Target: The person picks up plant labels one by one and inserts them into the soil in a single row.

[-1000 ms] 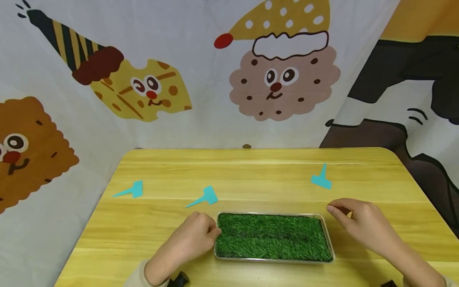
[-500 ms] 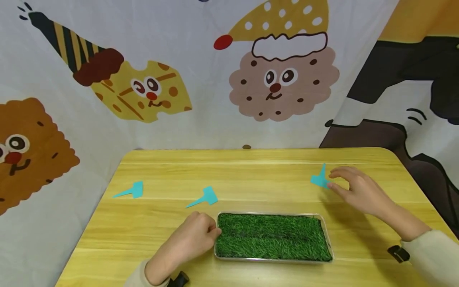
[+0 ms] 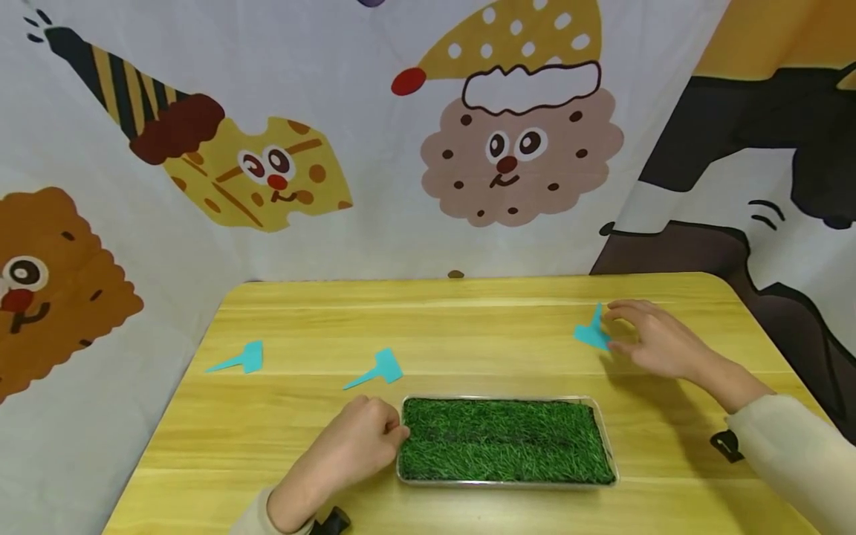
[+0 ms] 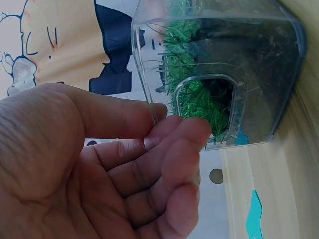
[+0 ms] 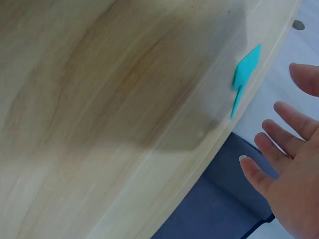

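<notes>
A clear plastic box [image 3: 508, 484] full of green artificial grass [image 3: 504, 438] stands near the table's front. My left hand [image 3: 357, 438] pinches the rim at the box's left end; in the left wrist view, thumb and forefinger meet at the clear wall [image 4: 264, 55], above a cut-out. Farther back on the right, my right hand [image 3: 658, 345] hovers beside a turquoise T-shaped plant label [image 3: 591, 336]. Its fingers are spread and hold nothing. The right wrist view shows a gap between that hand [image 5: 296, 184] and the label [image 5: 246, 68].
Two more turquoise plant labels lie flat on the wooden table [image 3: 435, 319]: one label [image 3: 386, 366] behind the box's left end, another label [image 3: 251, 357] farther left. A cartoon-printed cloth [image 3: 388, 245] hangs behind the table's back edge.
My right hand has moved back and away from the box's right side to the right-hand plant label, and its fingers have parted. The left hand has stayed at the box's rim.
</notes>
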`<state>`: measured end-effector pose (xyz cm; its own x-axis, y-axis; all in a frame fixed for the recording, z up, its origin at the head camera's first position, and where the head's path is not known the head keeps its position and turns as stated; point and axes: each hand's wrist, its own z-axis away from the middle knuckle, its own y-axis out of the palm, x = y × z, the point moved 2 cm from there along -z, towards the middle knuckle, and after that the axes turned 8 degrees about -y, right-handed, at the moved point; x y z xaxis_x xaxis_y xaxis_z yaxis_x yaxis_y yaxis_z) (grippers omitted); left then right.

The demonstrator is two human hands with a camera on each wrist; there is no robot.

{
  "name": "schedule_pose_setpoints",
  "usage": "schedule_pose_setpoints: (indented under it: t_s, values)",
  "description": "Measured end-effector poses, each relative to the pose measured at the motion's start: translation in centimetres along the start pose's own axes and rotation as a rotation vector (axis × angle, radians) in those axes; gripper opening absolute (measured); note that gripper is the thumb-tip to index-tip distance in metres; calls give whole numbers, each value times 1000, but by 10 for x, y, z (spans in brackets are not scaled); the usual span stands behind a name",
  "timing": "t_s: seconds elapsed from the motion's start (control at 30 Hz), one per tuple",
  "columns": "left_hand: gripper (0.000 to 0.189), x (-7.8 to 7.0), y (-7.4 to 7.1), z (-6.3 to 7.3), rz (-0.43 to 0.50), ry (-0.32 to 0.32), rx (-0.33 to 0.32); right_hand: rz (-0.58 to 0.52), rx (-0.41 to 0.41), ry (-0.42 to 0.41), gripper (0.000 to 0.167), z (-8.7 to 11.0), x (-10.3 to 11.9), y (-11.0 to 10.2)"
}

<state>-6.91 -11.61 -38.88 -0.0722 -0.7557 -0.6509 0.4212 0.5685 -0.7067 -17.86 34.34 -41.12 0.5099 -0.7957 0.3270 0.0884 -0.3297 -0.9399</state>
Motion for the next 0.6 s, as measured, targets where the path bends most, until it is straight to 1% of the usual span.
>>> schedule_pose_setpoints:
  t_s: [0.13, 0.3, 0.37, 0.53, 0.6]
  values:
    - [45, 1, 0, 0, -1, 10, -3, -5, 31, -12, 48, -4, -5, 3]
    - [45, 2, 0, 0, 2, 16, -4, 19, 77, -60, 53, -12, -8, 11]
    - [45, 2, 0, 0, 2, 19, -6, 25, 85, -73, 52, -15, -8, 14]
    - [44, 3, 0, 0, 3, 23, -7, -5, 106, -67, 54, -20, -10, 20]
    - [45, 3, 0, -1, 2, 22, -6, -9, 103, -73, 52, -20, -12, 22]
